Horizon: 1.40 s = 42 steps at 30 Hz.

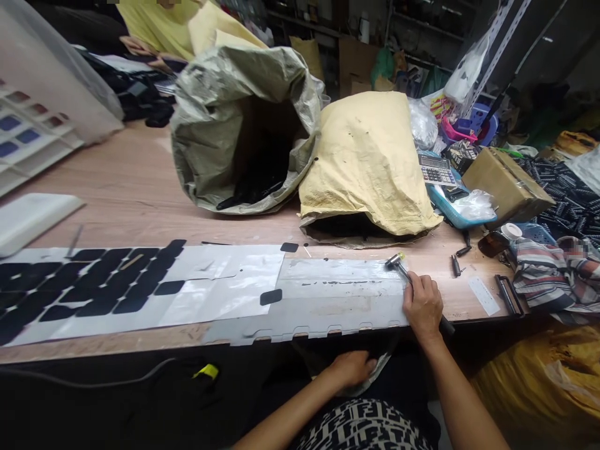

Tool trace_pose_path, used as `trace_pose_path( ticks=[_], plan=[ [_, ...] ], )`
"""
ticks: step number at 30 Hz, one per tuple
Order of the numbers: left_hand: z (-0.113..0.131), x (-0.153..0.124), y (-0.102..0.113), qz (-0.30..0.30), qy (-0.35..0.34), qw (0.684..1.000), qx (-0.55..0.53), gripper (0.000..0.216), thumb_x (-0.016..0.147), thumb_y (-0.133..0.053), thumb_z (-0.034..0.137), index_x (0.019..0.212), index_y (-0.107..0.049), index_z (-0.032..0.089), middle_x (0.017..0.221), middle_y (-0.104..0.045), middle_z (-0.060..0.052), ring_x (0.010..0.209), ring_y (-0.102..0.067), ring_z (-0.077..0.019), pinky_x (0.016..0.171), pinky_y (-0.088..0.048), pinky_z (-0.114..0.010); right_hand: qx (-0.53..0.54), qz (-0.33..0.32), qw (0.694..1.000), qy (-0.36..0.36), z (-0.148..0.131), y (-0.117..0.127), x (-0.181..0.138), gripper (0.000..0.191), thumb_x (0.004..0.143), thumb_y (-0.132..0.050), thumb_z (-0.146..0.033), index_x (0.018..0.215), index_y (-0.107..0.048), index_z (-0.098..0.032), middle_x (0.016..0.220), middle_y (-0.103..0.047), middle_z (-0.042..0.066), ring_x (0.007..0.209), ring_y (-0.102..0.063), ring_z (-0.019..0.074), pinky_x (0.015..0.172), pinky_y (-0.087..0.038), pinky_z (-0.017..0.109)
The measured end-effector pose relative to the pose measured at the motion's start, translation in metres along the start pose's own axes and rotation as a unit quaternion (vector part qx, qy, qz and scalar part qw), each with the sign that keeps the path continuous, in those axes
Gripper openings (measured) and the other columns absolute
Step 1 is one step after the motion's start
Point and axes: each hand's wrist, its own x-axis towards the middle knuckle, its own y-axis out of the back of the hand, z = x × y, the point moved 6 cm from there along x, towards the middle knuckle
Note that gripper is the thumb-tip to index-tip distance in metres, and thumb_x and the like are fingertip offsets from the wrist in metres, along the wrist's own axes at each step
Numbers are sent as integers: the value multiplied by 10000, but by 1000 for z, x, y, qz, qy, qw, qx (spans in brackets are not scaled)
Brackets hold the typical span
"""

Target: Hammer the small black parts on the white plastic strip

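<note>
My right hand (423, 307) is wrapped around the handle of a small hammer (396, 261). Its metal head with a yellowish face lies over the right end of a pale grey sheet (328, 307), which has a notched front edge. Below the table edge, at my lap, my left hand (350, 369) has its fingers curled beside a pale bag (382, 369); the fingertips are in shadow. Left of the grey sheet is a white sheet (210, 297) bearing rows of black rounded pieces (135, 287). Two single black pieces (270, 297) lie near its right end.
An open woven sack (210, 131) with dark contents stands behind the sheets, next to a yellow sack (365, 156). At right are a calculator (435, 170), a cardboard box (506, 184), a brown jar (494, 242) and striped cloth (539, 269). A person in yellow (154, 28) is across the table.
</note>
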Motion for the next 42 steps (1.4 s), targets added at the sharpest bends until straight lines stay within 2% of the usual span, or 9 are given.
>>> trace_pose_path(
  ticks=[4,6,10,14,22,28,31,37,42],
  plan=[
    [29,-33,47,-101,-161,979,-69,281,883,-564,453,1028,-747,297,929,-758,-35,855,-706,-237,765,-515,-327,-2,8,1000,2,1,0,0,304,946,-448,-228,1196,-619,-209,901,-586,59,838,-488,203,738,-360,310],
    [27,-30,108,12,-166,980,-111,336,939,-493,444,1128,-720,284,999,-747,-20,906,-686,-203,827,-508,-298,-6,12,1000,4,1,0,0,298,940,-458,-226,1187,-623,-208,900,-585,57,837,-486,201,736,-358,308],
    [-24,-4,230,386,39,922,9,368,987,-410,319,1209,-674,190,1067,-702,-95,1006,-632,-227,904,-481,-340,-7,24,1000,11,0,2,1,289,931,-463,-213,1167,-629,-213,887,-585,55,828,-490,200,734,-358,302],
    [-54,32,271,412,111,891,153,364,963,-412,260,1204,-676,194,1122,-664,-121,1058,-617,-263,850,-483,-344,-6,21,1000,12,-1,3,0,286,932,-465,-214,1168,-626,-213,893,-591,53,836,-497,201,742,-363,308],
    [-69,52,279,335,165,905,203,324,929,-476,325,1118,-698,184,1135,-625,-142,1056,-621,-297,799,-470,-350,0,11,1000,4,1,1,0,297,928,-465,-216,1181,-622,-215,904,-589,57,847,-493,204,737,-358,313],
    [-56,25,270,411,119,884,186,280,959,-467,299,1150,-611,152,1070,-639,-140,1044,-596,-290,849,-439,-369,-7,8,1000,2,1,1,0,291,927,-475,-220,1174,-628,-215,899,-588,53,844,-489,201,741,-356,304],
    [-45,5,249,434,66,891,116,230,954,-500,327,1111,-607,198,1051,-650,-84,982,-587,-251,792,-446,-339,0,7,1000,0,0,2,0,293,929,-471,-224,1176,-628,-213,900,-588,55,844,-490,200,740,-358,302],
    [-22,5,175,337,-50,940,17,125,891,-586,276,987,-648,227,976,-657,-35,957,-571,-213,836,-446,-327,8,8,1000,0,2,1,1,291,925,-480,-224,1170,-637,-219,895,-592,54,837,-493,196,741,-370,304],
    [-29,12,158,364,-57,929,-26,167,869,-619,291,1012,-672,223,977,-641,-43,959,-574,-220,886,-439,-352,52,-19,998,-17,6,1,2,317,936,-462,-228,1197,-642,-227,912,-620,59,864,-531,200,760,-404,307]
  ],
)
